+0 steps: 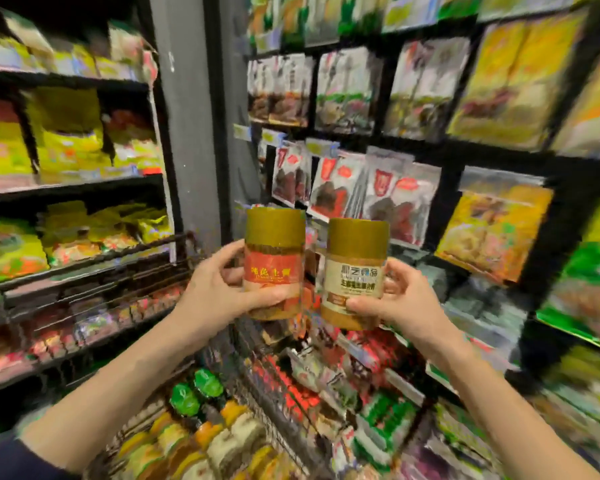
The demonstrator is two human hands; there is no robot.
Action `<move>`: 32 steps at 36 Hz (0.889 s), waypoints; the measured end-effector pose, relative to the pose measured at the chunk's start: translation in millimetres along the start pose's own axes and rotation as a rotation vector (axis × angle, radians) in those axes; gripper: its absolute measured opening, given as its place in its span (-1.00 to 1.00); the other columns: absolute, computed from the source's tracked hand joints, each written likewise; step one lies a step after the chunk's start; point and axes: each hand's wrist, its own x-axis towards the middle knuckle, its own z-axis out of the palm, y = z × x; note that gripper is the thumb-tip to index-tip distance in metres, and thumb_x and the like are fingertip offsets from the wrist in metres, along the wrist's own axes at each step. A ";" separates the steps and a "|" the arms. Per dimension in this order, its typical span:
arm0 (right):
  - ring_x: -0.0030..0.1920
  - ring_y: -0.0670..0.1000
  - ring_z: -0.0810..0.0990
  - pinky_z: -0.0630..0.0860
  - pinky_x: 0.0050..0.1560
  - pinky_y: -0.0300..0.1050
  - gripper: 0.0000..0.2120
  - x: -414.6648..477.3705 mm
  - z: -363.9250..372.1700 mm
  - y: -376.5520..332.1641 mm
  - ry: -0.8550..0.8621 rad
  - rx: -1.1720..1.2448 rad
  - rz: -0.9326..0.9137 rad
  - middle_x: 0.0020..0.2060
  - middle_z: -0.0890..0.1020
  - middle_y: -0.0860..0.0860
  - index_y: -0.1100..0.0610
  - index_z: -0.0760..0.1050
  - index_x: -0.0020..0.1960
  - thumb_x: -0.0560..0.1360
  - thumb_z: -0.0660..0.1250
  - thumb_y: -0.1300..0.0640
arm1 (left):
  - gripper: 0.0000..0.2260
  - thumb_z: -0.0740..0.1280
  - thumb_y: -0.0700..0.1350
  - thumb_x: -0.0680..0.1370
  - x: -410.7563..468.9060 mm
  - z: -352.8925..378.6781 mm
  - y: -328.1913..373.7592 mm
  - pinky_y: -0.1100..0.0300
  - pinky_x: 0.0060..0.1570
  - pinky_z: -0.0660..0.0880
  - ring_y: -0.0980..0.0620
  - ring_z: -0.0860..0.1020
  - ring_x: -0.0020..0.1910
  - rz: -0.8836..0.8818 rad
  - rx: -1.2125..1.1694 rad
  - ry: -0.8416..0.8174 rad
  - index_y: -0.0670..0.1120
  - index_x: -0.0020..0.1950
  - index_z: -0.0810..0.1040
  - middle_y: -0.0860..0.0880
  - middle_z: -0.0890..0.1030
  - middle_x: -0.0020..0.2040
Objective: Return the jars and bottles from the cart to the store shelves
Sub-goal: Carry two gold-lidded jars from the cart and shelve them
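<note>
My left hand (219,292) grips a gold-lidded jar with a red label (274,251), held upright at chest height. Beside it, my right hand (400,299) grips a second gold-lidded jar with a pale label (355,265), also upright. The two jars stand side by side, a small gap between them, above the black wire cart (284,386). In the cart lie several more jars and bottles (194,431) with green, orange and yellow tops. The picture is blurred.
Dark store shelves (77,188) on the left carry yellow and red snack bags. On the right, a rack of hanging packets (371,188) and large bags fills the wall. A grey pillar (191,109) stands between the two.
</note>
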 end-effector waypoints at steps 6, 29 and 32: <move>-0.24 -0.16 0.68 0.57 -0.24 -0.32 -0.44 -92.9 -50.3 -27.5 0.277 -0.106 -0.030 -0.28 0.71 -0.14 0.06 0.49 0.00 0.09 0.59 0.37 | -0.03 0.64 0.17 -0.13 -6.9 63.9 22.3 0.25 -0.18 0.59 0.07 0.68 -0.19 0.075 -0.053 -0.244 0.01 0.24 0.46 0.03 0.72 -0.14; -0.04 -0.01 0.69 0.62 -0.08 -0.13 -0.26 -447.4 -229.1 -112.3 0.949 -0.382 -0.037 -0.08 0.72 -0.03 -0.04 0.53 0.06 -0.08 0.66 -0.12 | -0.27 0.55 -0.02 0.03 -175.9 382.7 128.8 0.31 -0.21 0.59 0.17 0.66 -0.22 0.210 -0.235 -0.854 0.26 0.11 0.34 0.09 0.65 -0.04; -0.01 0.02 0.68 0.61 -0.02 -0.04 -0.27 -484.0 -257.3 -118.2 0.955 -0.410 -0.025 -0.04 0.71 0.03 0.01 0.52 0.14 -0.01 0.63 -0.02 | -0.18 0.55 -0.04 0.04 -200.5 421.0 135.0 0.27 -0.16 0.60 0.12 0.67 -0.14 0.220 -0.239 -0.878 0.19 0.27 0.36 0.06 0.66 -0.02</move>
